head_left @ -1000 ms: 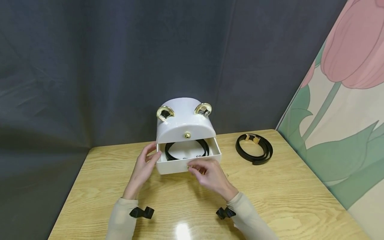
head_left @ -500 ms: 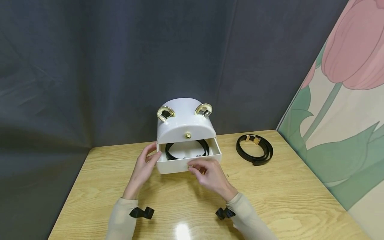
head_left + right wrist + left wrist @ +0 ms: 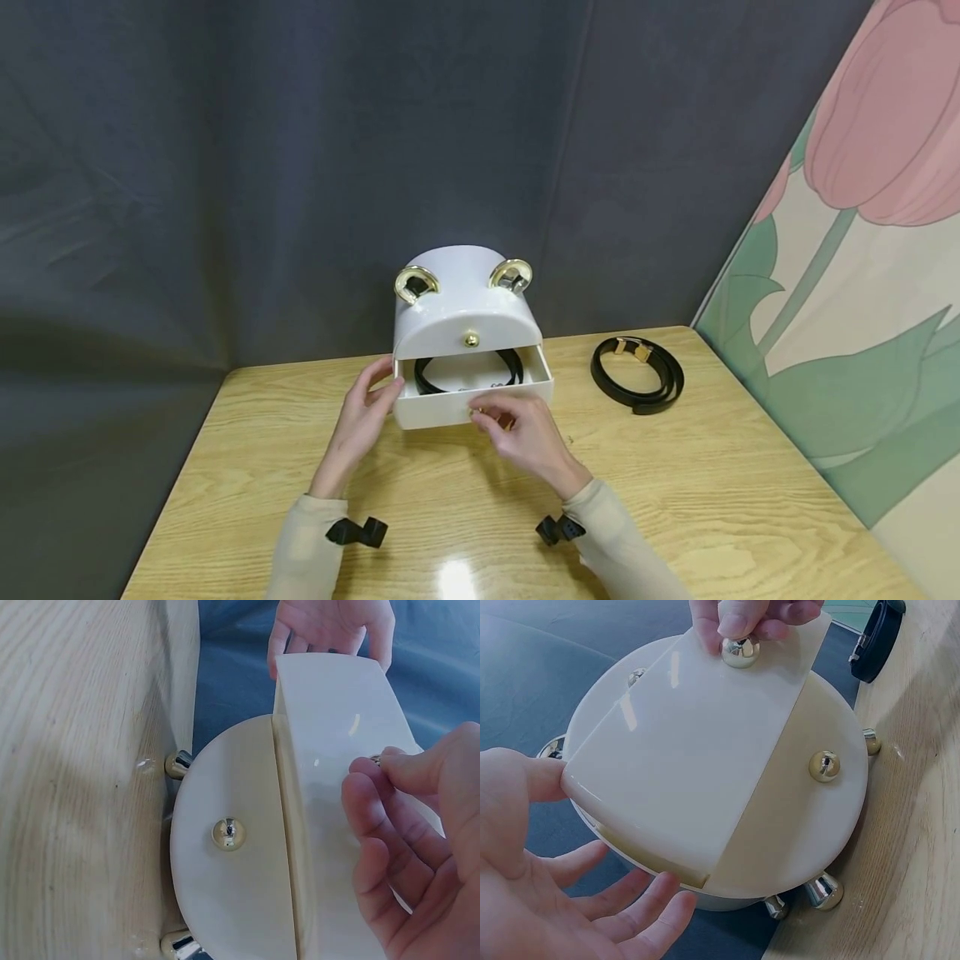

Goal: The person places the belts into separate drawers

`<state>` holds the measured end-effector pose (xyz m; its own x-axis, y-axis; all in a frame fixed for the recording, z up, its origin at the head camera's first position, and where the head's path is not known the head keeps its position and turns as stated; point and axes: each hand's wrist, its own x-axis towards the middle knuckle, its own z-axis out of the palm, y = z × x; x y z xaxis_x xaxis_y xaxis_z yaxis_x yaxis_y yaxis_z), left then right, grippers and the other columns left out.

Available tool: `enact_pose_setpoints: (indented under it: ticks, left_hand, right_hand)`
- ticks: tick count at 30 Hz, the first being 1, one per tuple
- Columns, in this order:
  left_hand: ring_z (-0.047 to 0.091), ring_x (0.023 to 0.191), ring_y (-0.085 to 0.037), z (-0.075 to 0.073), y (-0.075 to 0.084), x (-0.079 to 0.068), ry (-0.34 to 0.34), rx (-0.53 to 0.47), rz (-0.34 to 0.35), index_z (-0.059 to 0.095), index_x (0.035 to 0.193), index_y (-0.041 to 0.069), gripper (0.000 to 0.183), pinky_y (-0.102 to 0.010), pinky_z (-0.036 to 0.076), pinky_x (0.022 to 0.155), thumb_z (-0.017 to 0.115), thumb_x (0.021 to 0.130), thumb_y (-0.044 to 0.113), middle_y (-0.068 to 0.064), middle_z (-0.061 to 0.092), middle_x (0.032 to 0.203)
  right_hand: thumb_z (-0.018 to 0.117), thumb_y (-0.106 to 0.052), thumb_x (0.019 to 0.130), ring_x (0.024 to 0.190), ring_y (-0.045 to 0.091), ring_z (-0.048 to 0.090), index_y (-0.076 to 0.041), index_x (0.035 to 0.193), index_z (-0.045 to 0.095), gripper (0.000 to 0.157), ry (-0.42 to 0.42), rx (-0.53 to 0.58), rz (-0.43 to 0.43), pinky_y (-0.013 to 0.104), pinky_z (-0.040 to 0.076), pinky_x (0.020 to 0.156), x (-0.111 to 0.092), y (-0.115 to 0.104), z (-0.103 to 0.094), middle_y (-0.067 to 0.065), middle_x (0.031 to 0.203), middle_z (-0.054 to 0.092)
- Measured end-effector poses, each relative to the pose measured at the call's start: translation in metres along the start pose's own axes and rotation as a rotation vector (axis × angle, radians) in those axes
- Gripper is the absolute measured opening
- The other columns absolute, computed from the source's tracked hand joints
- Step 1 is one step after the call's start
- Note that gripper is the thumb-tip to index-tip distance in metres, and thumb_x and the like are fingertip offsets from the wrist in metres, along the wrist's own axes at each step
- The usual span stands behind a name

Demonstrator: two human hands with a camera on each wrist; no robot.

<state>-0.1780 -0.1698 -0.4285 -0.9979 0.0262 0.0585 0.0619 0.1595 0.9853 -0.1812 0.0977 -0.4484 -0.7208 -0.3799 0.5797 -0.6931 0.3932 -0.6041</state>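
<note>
Slanting inward, both hands (image 3: 362, 421) (image 3: 521, 437) (right pinching) touch the drawer (image 3: 431, 409).

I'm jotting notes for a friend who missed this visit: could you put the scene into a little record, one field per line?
Main object: white rounded box on a wooden table
Drawer: pulled out, its inside showing
Inside the drawer: coiled black strap
Right hand: pinches the drawer's shiny knob
Left hand: touches the drawer's left end
Right of the box: black belt, coiled, with gold-coloured metal parts
Backdrop: dark curtain; tulip-patterned wall at right
</note>
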Motion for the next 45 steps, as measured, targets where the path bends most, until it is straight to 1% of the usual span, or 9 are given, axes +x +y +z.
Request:
enact_pose_setpoints:
  ticks: [4, 12, 19, 25, 31, 36, 41, 45]
  left_hand:
    - [0.050, 0.147, -0.038, 0.000, 0.000, 0.000, -0.005, -0.004, -0.002, 0.038, 0.163, 0.013, 0.055, -0.046, 0.049, 0.113, 0.055, 0.113, 0.028, -0.017, 0.040, 0.167]
    - [0.050, 0.148, -0.038, 0.000, 0.000, 0.000, -0.007, -0.013, 0.005, 0.038, 0.163, 0.013, 0.055, -0.048, 0.048, 0.113, 0.053, 0.113, 0.030, -0.016, 0.039, 0.167]
    - [0.049, 0.149, -0.038, 0.000, -0.001, 0.000, -0.006, -0.013, 0.010, 0.038, 0.163, 0.012, 0.055, -0.050, 0.046, 0.114, 0.053, 0.113, 0.030, -0.017, 0.040, 0.167]
    - [0.049, 0.148, -0.038, -0.002, 0.002, 0.000, -0.005, -0.014, 0.011, 0.038, 0.163, 0.012, 0.055, -0.052, 0.045, 0.116, 0.054, 0.113, 0.029, -0.016, 0.040, 0.167]
    - [0.052, 0.147, -0.035, -0.003, 0.004, 0.002, -0.015, -0.008, 0.017, 0.037, 0.163, 0.012, 0.056, -0.048, 0.046, 0.114, 0.055, 0.112, 0.026, -0.015, 0.039, 0.167]
    - [0.050, 0.148, -0.037, -0.004, 0.004, 0.001, -0.016, -0.015, 0.016, 0.038, 0.163, 0.012, 0.056, -0.051, 0.045, 0.116, 0.056, 0.112, 0.026, -0.015, 0.039, 0.168]
    - [0.050, 0.149, -0.037, -0.002, 0.003, 0.000, -0.017, -0.021, 0.000, 0.038, 0.163, 0.012, 0.056, -0.052, 0.045, 0.117, 0.057, 0.112, 0.028, -0.015, 0.039, 0.168]
    - [0.047, 0.149, -0.038, -0.001, 0.001, -0.001, -0.011, -0.006, 0.004, 0.038, 0.163, 0.012, 0.057, -0.054, 0.044, 0.119, 0.058, 0.112, 0.028, -0.016, 0.040, 0.167]
  right_hand:
    - [0.079, -0.002, 0.093, 0.066, 0.001, 0.066, -0.006, 0.107, 0.081, 0.015, 0.004, 0.001, 0.013, 0.021, 0.059, 0.060, 0.001, -0.001, 0.000, 0.007, 0.081, 0.078]
    - [0.079, -0.004, 0.093, 0.066, 0.001, 0.066, -0.008, 0.108, 0.082, 0.016, 0.031, -0.031, 0.031, 0.020, 0.058, 0.061, 0.004, 0.001, 0.003, 0.004, 0.085, 0.080]
    - [0.079, -0.004, 0.094, 0.066, 0.003, 0.067, -0.008, 0.110, 0.081, 0.016, 0.040, -0.043, 0.069, 0.021, 0.059, 0.061, 0.007, 0.003, 0.005, 0.003, 0.087, 0.080]
    - [0.079, -0.005, 0.094, 0.068, 0.006, 0.069, -0.009, 0.110, 0.081, 0.017, 0.047, -0.030, 0.050, 0.022, 0.060, 0.063, 0.014, 0.007, 0.007, 0.002, 0.087, 0.080]
    - [0.079, -0.005, 0.095, 0.073, 0.009, 0.072, -0.008, 0.111, 0.081, 0.017, 0.057, -0.026, 0.044, 0.022, 0.060, 0.064, 0.020, 0.010, 0.008, 0.002, 0.092, 0.081]
    - [0.078, -0.004, 0.095, 0.075, 0.010, 0.073, -0.008, 0.111, 0.081, 0.016, 0.057, -0.025, 0.045, 0.022, 0.060, 0.064, 0.022, 0.012, 0.009, 0.003, 0.094, 0.082]
    - [0.078, -0.006, 0.096, 0.074, 0.009, 0.073, -0.009, 0.111, 0.081, 0.016, 0.060, -0.032, 0.061, 0.022, 0.060, 0.063, 0.022, 0.014, 0.010, 0.003, 0.092, 0.082]
    - [0.078, -0.008, 0.096, 0.075, 0.011, 0.073, -0.010, 0.112, 0.082, 0.016, 0.067, -0.039, 0.091, 0.022, 0.060, 0.064, 0.023, 0.016, 0.011, 0.003, 0.092, 0.082]
